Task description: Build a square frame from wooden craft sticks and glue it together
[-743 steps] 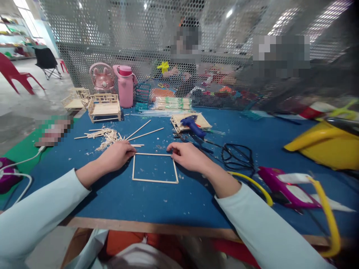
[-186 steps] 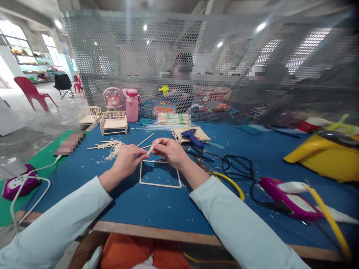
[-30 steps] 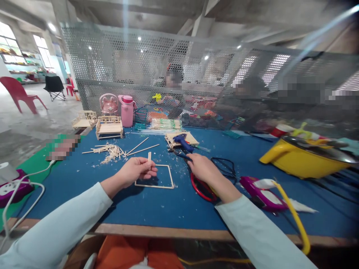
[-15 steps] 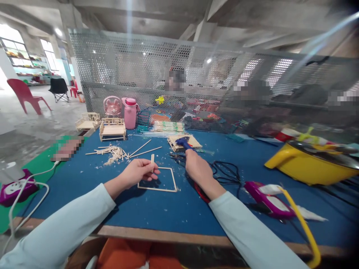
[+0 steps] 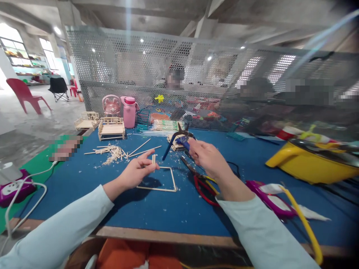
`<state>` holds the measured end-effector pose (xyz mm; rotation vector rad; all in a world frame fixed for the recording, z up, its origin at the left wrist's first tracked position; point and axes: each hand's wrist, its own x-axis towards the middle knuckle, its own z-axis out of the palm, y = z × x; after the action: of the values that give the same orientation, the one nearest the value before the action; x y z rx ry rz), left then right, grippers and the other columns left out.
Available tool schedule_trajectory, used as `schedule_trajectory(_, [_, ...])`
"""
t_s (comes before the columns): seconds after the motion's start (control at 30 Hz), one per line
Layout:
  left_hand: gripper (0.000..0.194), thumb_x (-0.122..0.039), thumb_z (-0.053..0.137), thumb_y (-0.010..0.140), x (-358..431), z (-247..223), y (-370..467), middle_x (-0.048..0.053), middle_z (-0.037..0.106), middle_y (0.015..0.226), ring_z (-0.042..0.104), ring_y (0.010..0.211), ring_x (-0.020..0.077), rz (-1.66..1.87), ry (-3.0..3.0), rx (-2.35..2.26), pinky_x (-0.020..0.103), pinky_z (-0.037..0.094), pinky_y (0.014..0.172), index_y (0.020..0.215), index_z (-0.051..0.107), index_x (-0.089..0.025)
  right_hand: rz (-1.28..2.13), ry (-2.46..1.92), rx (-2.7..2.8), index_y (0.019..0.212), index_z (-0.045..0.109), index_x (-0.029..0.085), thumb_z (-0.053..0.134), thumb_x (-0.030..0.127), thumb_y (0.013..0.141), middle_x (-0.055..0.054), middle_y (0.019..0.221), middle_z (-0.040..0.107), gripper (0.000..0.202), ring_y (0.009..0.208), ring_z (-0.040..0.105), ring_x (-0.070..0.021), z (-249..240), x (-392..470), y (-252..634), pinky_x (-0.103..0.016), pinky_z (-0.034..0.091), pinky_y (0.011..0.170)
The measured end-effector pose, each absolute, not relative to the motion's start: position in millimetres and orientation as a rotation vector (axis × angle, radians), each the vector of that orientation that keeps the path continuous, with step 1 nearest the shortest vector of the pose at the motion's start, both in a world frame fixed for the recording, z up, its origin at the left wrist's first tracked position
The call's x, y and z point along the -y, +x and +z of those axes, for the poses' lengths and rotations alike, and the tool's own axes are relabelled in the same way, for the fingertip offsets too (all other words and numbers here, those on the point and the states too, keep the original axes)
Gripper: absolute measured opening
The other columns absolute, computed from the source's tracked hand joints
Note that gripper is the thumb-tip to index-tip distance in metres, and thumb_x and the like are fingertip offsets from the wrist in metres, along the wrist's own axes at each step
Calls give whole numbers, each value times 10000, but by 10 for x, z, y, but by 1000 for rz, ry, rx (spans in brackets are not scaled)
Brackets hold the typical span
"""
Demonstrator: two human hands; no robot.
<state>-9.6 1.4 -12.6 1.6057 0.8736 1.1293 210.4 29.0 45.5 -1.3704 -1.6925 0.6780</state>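
My left hand [image 5: 137,170] pinches a few short pale wooden sticks [image 5: 154,161] upright between thumb and fingers, with the index finger extended. Beneath it lies a rectangular stick frame [image 5: 174,179], partly hidden by the hand. My right hand [image 5: 206,155] is closed on a blue-handled tool [image 5: 167,148] that looks like pliers, its dark jaws pointing away and its handles spread. Behind the tool, a small stick panel [image 5: 171,139] is partly covered. Under my right wrist lie red-handled pliers [image 5: 200,186].
Loose sticks and cut bits [image 5: 113,153] lie left of centre. Stick-built models [image 5: 111,129] and a pink bottle [image 5: 129,114] stand near the perforated metal screen [image 5: 106,71]. To the right are a yellow pan [image 5: 303,160] and a purple power strip [image 5: 272,201]. Cables cross both sides.
My right hand has lifted and turned, bringing the blue tool's dark, spread parts into view. The red-handled pliers are now more exposed. My left index finger has straightened.
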Motion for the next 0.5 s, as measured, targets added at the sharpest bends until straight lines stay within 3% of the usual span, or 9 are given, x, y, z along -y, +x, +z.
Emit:
schedule_trajectory(0.07, [275, -424, 602, 757, 7, -111, -96, 111, 561, 1178, 376, 1233, 230, 1124, 1660, -788, 341, 307, 998, 703, 671, -164, 1052, -1268, 1574, 530, 367, 204, 476, 691, 702, 50, 464, 347, 528, 387, 253, -62, 447, -222, 1977, -215, 173, 359])
schedule_trajectory(0.1, [295, -445, 595, 757, 16, -110, -93, 113, 584, 1106, 444, 1158, 226, 1084, 1634, -750, 331, 363, 936, 710, 663, -162, 1186, -1230, 1530, 532, 369, 198, 504, 678, 694, 57, 471, 338, 524, 388, 238, -54, 421, -194, 1908, -201, 159, 350])
schedule_trajectory(0.17, [352, -497, 585, 745, 29, -118, -84, 84, 595, 894, 560, 829, 169, 979, 1552, -689, 279, 439, 703, 730, 638, -149, 1342, -1155, 1439, 546, 407, 184, 564, 608, 695, 68, 476, 323, 476, 394, 227, -45, 340, -158, 1776, -176, 145, 342])
schedule_trajectory(0.23, [392, -525, 592, 727, 39, -125, -77, 14, 512, 722, 452, 555, 80, 934, 1493, -659, 222, 363, 523, 742, 610, -133, 1414, -1036, 1335, 601, 471, 177, 646, 444, 677, 59, 520, 405, 328, 418, 293, -45, 243, -144, 1666, -159, 192, 347])
schedule_trajectory(0.3, [405, -527, 596, 723, 50, -118, -69, -29, 421, 649, 341, 483, 44, 944, 1494, -657, 203, 276, 470, 732, 587, -122, 1516, -846, 1258, 729, 543, 196, 663, 217, 590, 24, 709, 567, 184, 541, 458, -69, 151, -141, 1585, -163, 337, 422])
schedule_trajectory(0.4, [418, -526, 566, 748, 77, -90, -49, -50, 357, 564, 284, 475, 47, 886, 1570, -650, 210, 219, 463, 677, 566, -115, 1827, -555, 1271, 930, 567, 223, 511, 80, 454, -32, 1058, 608, 500, 886, 566, -162, 56, -133, 1517, -255, 471, 678])
schedule_trajectory(0.5, [400, -498, 568, 761, 97, -71, -27, -40, 401, 546, 322, 523, 64, 865, 1620, -623, 214, 271, 517, 666, 592, -110, 1950, -457, 1361, 978, 553, 211, 454, 86, 428, -64, 1106, 601, 573, 998, 550, -218, 50, -143, 1535, -328, 478, 752])
